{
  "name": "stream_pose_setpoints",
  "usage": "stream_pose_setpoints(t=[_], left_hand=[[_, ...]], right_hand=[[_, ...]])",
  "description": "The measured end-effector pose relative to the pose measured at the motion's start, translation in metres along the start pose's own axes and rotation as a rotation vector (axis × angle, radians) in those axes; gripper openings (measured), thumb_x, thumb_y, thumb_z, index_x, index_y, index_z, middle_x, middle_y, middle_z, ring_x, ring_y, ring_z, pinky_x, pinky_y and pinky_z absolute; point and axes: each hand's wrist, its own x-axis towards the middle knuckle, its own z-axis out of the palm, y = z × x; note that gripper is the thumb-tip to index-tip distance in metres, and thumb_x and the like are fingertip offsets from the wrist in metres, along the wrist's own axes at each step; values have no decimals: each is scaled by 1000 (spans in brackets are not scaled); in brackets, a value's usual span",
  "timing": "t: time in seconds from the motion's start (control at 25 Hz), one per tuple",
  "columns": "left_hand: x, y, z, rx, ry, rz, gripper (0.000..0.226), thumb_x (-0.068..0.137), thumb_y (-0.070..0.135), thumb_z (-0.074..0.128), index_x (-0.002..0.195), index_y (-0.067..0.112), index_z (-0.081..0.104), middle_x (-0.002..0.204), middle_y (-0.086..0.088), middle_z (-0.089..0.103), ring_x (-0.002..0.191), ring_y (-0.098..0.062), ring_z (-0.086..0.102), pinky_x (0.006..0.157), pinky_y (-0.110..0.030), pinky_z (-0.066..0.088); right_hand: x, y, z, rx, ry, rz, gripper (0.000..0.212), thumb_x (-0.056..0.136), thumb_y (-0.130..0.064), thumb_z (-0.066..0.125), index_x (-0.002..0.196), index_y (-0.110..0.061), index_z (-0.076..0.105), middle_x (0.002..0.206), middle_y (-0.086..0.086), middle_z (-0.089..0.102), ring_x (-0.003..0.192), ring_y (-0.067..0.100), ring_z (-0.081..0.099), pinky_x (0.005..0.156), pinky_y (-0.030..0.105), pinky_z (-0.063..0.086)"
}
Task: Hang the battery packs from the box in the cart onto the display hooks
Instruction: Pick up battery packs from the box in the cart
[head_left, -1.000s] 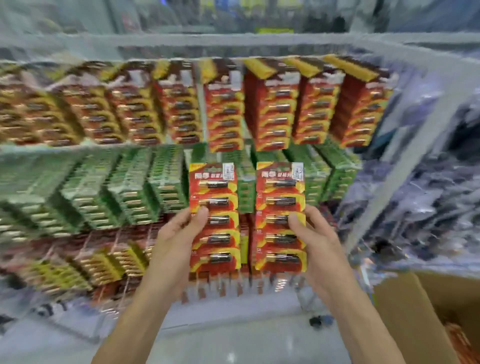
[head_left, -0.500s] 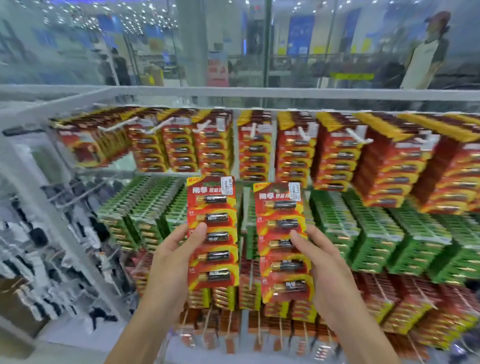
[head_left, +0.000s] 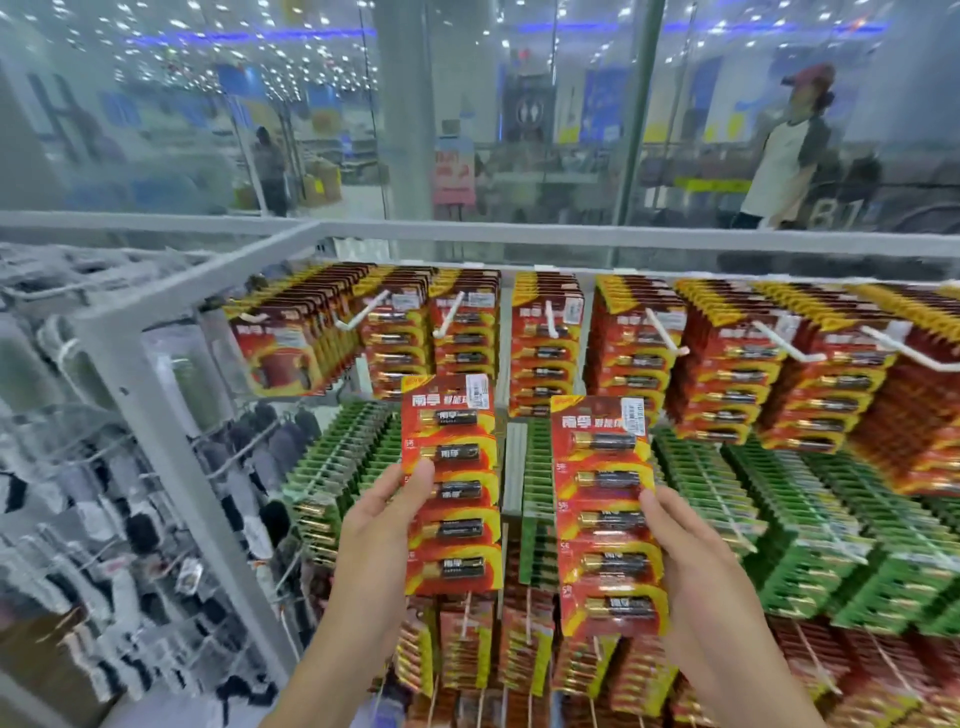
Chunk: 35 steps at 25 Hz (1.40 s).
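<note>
I hold two tall red-and-yellow battery packs upright in front of the display. My left hand (head_left: 384, 525) grips the left battery pack (head_left: 451, 486) by its left edge. My right hand (head_left: 685, 551) grips the right battery pack (head_left: 605, 514) by its right edge, a little lower. Both packs hover just below the top row of red packs (head_left: 545, 338), which hang on white display hooks (head_left: 551, 319). The box and the cart are out of view.
A grey metal frame (head_left: 171, 436) bounds the display on the left, with dark goods hanging on wire hooks (head_left: 156, 519) beyond it. Green packs (head_left: 727, 519) fill the middle row and more red packs hang below. A glass wall stands behind, with a person (head_left: 789, 150) past it.
My view has swung up and right from the lower rows to the top row. Both hands have risen with their packs toward the top hooks; the cardboard box has left the view.
</note>
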Motion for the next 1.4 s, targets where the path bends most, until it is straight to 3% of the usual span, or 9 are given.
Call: stream_pose_setpoints(t=[0.12,0.28,0.44,0.6,0.76,0.88,1.04,1.24,1.4], left_hand=[[9,11,1,5,13,72,32,98,36,65,124,20,74,111,-11,79,98,-34,77,82,-48,61],[17,17,5,1,18,121,23,98,33,64,113,23,79,112,-13,78,100,-37,76,90,-53,58],[23,24,16,24,57,170,24,99,34,63,117,23,76,108,-7,80,96,-31,78,81,-45,62],[26,26,19,65,91,165,26,100,36,62,118,23,76,107,-9,80,93,-33,78,84,-50,61],[42,30,23,118,75,157,25,103,37,59,115,21,75,101,-7,81,88,-32,79,71,-44,65],[84,32,31,165,65,117,29,105,37,58,122,15,67,104,-8,80,87,-29,79,70,-44,64],[144,28,45,259,88,126,26,107,37,54,118,14,59,98,-5,76,65,-7,75,49,-25,57],[193,17,43,342,133,214,27,108,37,53,116,13,65,101,-1,78,83,-15,78,68,-32,60],[201,4,35,342,179,277,39,102,44,61,122,12,62,111,-3,74,102,-24,73,90,-45,60]], right_hand=[[10,-6,2,-20,-9,-9,20,100,-27,58,116,-20,67,93,2,81,77,22,79,75,48,56],[17,-7,4,-43,-16,-23,11,100,-24,57,102,-21,67,81,-1,80,68,18,77,74,46,54],[22,-2,-2,-52,-46,-8,23,92,-28,63,110,-15,71,102,11,79,83,29,78,78,48,57],[25,2,-11,-36,-51,33,27,94,-27,62,117,-14,70,106,13,79,88,32,78,83,50,56],[27,1,-18,-53,-26,58,30,95,-28,62,120,-14,70,110,14,77,94,36,77,85,52,57],[27,-7,-22,-56,-9,41,37,89,-33,66,121,-14,70,114,15,76,99,39,75,92,57,55],[23,-21,-28,-77,16,-34,39,85,-37,69,120,-20,72,112,8,78,101,32,76,90,54,57],[14,-38,-29,-107,62,-231,14,88,-38,66,90,-37,80,106,-3,79,98,21,76,89,50,56],[23,-35,-29,-135,110,-301,37,76,-55,72,109,-38,76,126,-6,73,124,25,65,108,58,46]])
